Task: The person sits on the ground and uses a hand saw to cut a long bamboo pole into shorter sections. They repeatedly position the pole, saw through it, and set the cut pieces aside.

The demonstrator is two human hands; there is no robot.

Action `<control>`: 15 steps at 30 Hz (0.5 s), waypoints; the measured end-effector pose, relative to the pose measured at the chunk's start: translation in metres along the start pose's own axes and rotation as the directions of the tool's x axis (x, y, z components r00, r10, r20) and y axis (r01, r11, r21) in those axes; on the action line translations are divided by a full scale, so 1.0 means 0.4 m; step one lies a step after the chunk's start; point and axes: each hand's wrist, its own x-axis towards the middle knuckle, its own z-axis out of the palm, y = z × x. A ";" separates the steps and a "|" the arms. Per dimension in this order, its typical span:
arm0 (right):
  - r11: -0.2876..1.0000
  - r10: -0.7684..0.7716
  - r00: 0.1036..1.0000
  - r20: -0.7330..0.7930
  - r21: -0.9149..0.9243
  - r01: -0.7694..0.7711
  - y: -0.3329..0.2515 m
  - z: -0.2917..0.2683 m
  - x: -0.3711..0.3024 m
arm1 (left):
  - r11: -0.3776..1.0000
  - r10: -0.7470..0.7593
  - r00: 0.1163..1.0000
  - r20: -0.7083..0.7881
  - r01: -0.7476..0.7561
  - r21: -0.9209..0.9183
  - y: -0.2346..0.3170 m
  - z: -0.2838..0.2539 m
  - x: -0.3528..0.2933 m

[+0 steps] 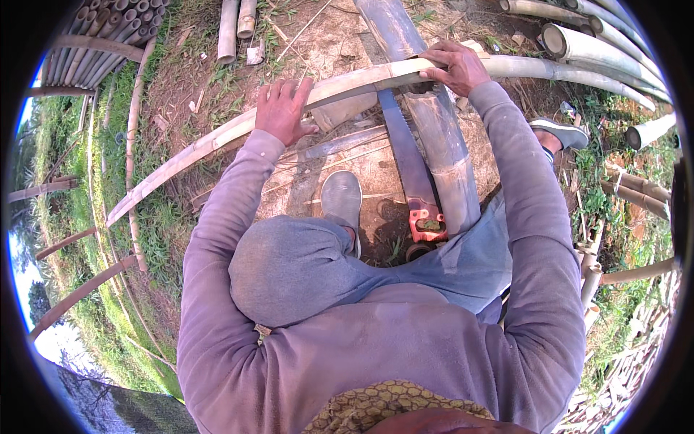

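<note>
A long pale bamboo pole [202,142] lies crosswise in front of me, resting over a thick grey bamboo log [450,155]. My left hand [283,114] is wrapped over the pole left of the middle, its thumb on the near side. Right where the pole crosses the log, my right hand [457,66] grips it, fingers over the far side and thumb toward me. A handsaw [405,145] with a red handle [428,226] leans along the left side of the log, blade pointing away. Neither hand touches the saw.
Cut bamboo poles [603,50] are stacked at the far right, and more [108,32] stand bundled at the far left. Two short bamboo pieces [228,32] lie ahead. My left shoe [341,202] is beside the saw; my right shoe [560,133] is beyond the log.
</note>
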 end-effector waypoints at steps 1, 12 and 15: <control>1.000 0.029 0.999 0.038 0.007 -0.030 0.002 -0.002 -0.004 | 1.000 0.008 0.998 0.060 -0.007 -0.016 -0.003 0.023 0.016; 1.000 0.010 0.870 0.493 0.020 -0.023 -0.360 0.309 -0.618 | 0.998 0.032 0.999 -0.001 -0.032 -0.046 -0.037 0.120 0.042; 0.987 0.156 0.686 0.711 -0.147 -0.073 -0.345 0.469 -0.725 | 0.997 0.053 0.999 0.002 -0.053 -0.054 -0.024 0.083 0.042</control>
